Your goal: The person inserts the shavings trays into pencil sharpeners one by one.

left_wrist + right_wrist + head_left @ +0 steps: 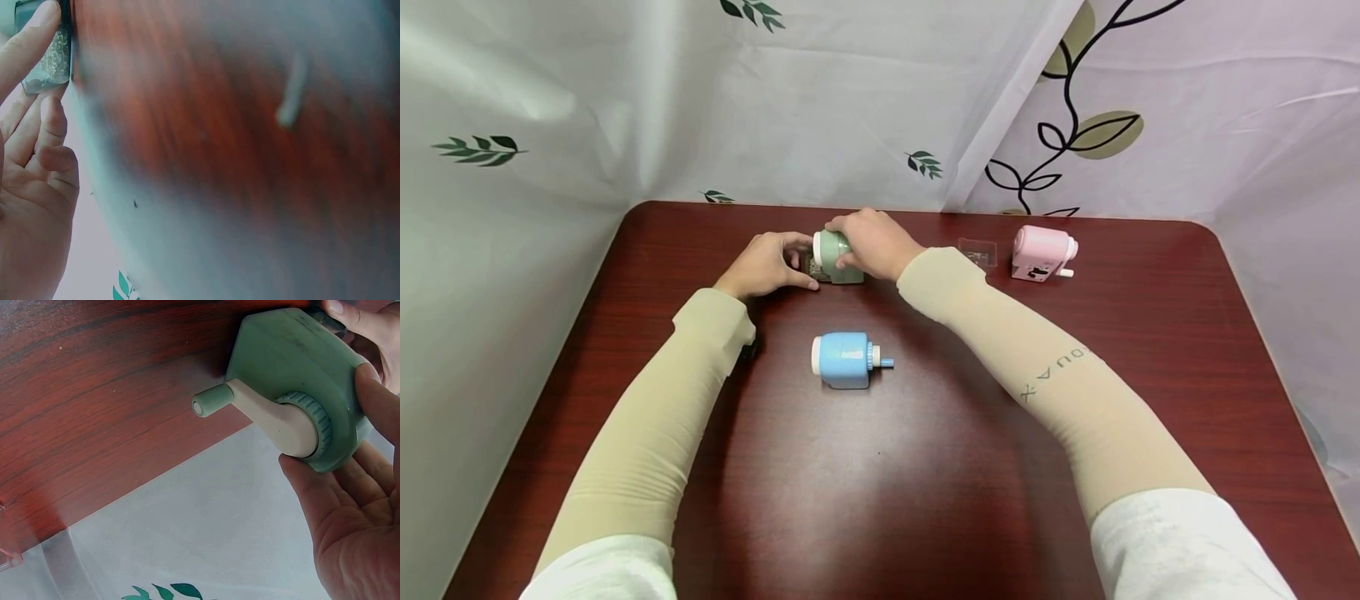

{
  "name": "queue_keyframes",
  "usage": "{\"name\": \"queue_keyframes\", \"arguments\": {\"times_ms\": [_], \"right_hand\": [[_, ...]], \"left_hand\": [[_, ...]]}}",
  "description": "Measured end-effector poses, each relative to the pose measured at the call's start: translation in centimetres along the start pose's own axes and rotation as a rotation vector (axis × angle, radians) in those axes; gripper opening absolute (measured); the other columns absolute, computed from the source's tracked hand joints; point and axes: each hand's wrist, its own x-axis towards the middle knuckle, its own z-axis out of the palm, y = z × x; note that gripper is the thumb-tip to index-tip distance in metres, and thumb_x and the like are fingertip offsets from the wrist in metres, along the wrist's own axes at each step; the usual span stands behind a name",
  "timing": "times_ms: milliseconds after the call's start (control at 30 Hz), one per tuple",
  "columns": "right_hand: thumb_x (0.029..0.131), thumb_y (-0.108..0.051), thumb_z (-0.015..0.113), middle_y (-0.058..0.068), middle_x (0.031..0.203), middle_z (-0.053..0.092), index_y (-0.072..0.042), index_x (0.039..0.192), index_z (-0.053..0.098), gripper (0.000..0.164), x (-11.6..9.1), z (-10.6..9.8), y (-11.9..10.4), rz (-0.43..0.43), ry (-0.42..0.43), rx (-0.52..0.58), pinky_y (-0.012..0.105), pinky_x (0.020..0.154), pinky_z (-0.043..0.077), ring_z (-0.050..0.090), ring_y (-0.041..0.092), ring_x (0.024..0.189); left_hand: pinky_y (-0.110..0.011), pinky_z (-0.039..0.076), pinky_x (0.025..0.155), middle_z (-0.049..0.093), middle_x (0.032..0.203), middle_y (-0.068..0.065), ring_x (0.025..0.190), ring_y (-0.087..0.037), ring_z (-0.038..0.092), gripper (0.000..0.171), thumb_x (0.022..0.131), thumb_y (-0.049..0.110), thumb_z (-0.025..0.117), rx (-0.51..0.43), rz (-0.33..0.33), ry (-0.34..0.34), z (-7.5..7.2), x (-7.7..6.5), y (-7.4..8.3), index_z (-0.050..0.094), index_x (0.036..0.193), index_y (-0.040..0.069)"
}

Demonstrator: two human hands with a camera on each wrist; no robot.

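Near the far edge of the table, my right hand [874, 243] grips a green crank pencil sharpener [835, 254] from above. In the right wrist view its cream crank [269, 422] and green handle knob stick out beside the fingers. At the sharpener's left side, my left hand [767, 265] pinches a see-through shavings drawer [56, 59] between thumb and fingers. Pale shavings show inside it. The drawer sits right against the sharpener's base; how far it is inside is hidden by the hands.
A blue pencil sharpener [844, 358] lies nearer to me. To the right, a pink sharpener [1041, 252] stands by the back edge, with a clear drawer [977, 253] beside it. A patterned white curtain [820, 108] hangs behind the table [880, 500].
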Motion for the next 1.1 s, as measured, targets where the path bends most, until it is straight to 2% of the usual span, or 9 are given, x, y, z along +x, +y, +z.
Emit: {"name": "queue_keyframes", "arguments": {"times_ms": [500,833,1100], "right_hand": [[0.093,-0.029,0.074,0.01,0.138,0.06,-0.005,0.144,0.054,0.06,0.25,-0.11,-0.05,-0.006,0.003,-0.019,0.033,0.094,0.048,0.061,0.022,0.111],[0.093,-0.029,0.074,0.01,0.138,0.06,-0.006,0.145,0.053,0.06,-0.07,-0.14,0.02,0.008,0.003,-0.013,0.033,0.094,0.048,0.061,0.023,0.113],[0.093,-0.028,0.074,0.01,0.138,0.06,-0.006,0.144,0.054,0.059,-0.07,-0.02,-0.11,0.01,0.004,-0.013,0.031,0.094,0.049,0.061,0.022,0.112]], "left_hand": [[-0.033,0.04,0.072,0.059,0.082,-0.009,0.077,-0.022,0.053,0.065,0.073,0.017,0.092,0.008,-0.01,0.001,0.0,0.19,0.25,0.063,0.129,0.004],[-0.032,0.039,0.069,0.057,0.081,-0.009,0.075,-0.023,0.052,0.061,0.072,0.021,0.093,0.025,0.005,-0.008,0.38,0.64,0.75,0.064,0.123,0.005],[-0.033,0.04,0.067,0.057,0.08,-0.009,0.073,-0.023,0.051,0.055,0.072,0.021,0.093,0.047,0.006,-0.014,0.38,0.46,1.02,0.064,0.118,0.006]]}}
